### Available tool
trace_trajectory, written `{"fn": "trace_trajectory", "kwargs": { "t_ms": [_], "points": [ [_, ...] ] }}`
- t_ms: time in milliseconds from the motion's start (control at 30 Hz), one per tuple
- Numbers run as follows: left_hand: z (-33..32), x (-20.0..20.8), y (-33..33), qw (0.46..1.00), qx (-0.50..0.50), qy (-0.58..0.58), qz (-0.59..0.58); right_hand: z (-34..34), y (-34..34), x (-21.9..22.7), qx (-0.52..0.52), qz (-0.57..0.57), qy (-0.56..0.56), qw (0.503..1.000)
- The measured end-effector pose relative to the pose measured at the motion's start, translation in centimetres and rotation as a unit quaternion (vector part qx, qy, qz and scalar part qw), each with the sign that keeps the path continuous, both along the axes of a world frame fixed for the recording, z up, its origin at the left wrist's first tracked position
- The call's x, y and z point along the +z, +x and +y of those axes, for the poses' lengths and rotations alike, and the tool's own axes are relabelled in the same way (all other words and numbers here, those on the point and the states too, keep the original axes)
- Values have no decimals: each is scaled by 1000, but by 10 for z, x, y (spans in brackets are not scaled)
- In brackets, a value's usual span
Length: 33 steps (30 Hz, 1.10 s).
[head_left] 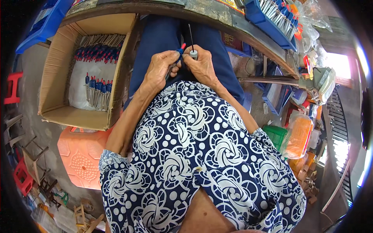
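Observation:
My left hand [160,69] is closed around a small screwdriver-like tool with a blue and red handle [180,49], held over my lap. My right hand [201,66] pinches a white handle with a thin dark metal shaft [191,42] pointing up. The two hands touch each other just below the edge of the workbench [217,17]. My blue trousers [163,35] lie under the hands, and my blue and white flowered shirt fills the lower middle.
A cardboard box [54,73] at left holds rows of blue and red handled tools on an orange plastic stool [81,155]. A blue tray [272,23] of metal parts sits on the bench at upper right. Bins, bags and a green basket [276,134] crowd the right.

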<state>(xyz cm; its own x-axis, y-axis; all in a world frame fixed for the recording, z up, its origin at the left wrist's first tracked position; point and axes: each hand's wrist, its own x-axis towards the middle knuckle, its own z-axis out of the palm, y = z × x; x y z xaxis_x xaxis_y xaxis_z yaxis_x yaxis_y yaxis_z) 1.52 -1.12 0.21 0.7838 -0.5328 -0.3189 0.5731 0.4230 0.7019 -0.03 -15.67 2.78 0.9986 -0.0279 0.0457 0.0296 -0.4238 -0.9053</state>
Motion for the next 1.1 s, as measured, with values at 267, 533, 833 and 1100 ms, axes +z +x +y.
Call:
{"fn": "trace_trajectory", "kwargs": {
  "t_ms": [267, 533, 833, 1100],
  "points": [
    [-3, 2, 2, 1000, 9, 27, 11, 2, -1, 2, -26, 8, -12, 1000],
    [-6, 1, -3, 999, 20, 45, 4, -4, -1, -5, -10, 12, -31, 999],
    [-7, 5, -1, 997, 18, 68, 22, -2, -4, -1, 10, -81, -113, 990],
    [-9, 7, 0, 996, 27, 78, 30, -4, -2, -4, -8, 16, -25, 1000]
  ]
}}
